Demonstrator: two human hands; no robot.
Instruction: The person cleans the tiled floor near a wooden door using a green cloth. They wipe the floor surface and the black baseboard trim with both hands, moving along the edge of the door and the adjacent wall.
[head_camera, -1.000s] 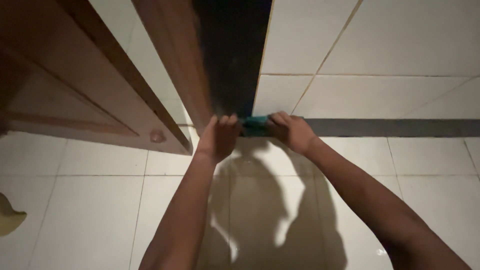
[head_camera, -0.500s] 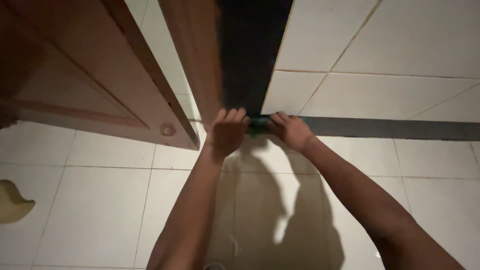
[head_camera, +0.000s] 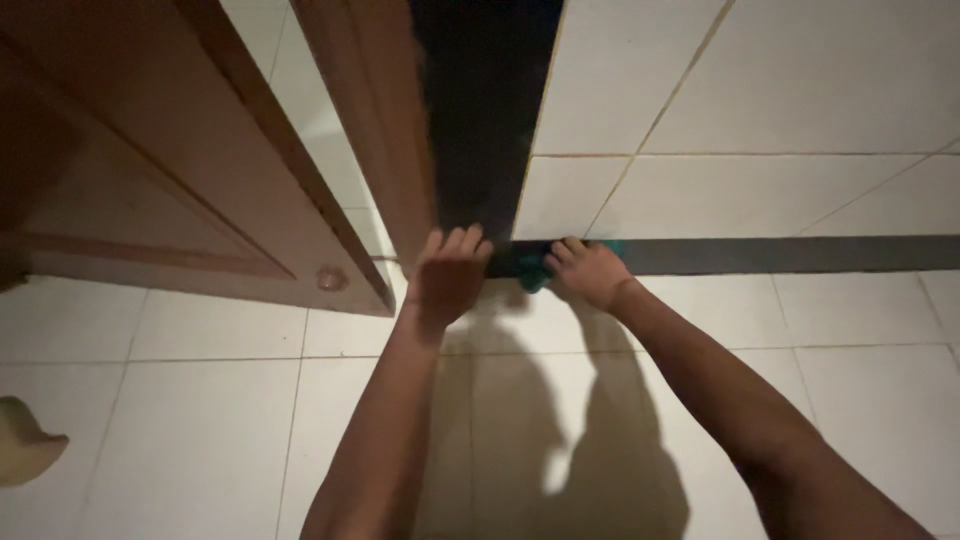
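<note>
Both my arms reach down to the foot of a dark vertical strip (head_camera: 485, 110) between the brown wooden door frame (head_camera: 375, 120) and the white tiled wall. My left hand (head_camera: 448, 275) presses flat on the floor at the base of that strip, fingers together. My right hand (head_camera: 588, 272) grips a teal cloth (head_camera: 530, 265), which is bunched against the dark skirting band where wall meets floor. Most of the cloth is hidden under my fingers.
An open brown wooden door (head_camera: 150, 180) with a small round stopper (head_camera: 330, 278) stands at the left. White floor tiles (head_camera: 200, 430) spread below. A dark skirting band (head_camera: 800, 253) runs along the wall. A pale rounded object (head_camera: 25, 440) lies at the left edge.
The view has shifted slightly, with the door and hands sitting a little lower and further right in frame. My hands stay at the base of the dark strip with the cloth.
</note>
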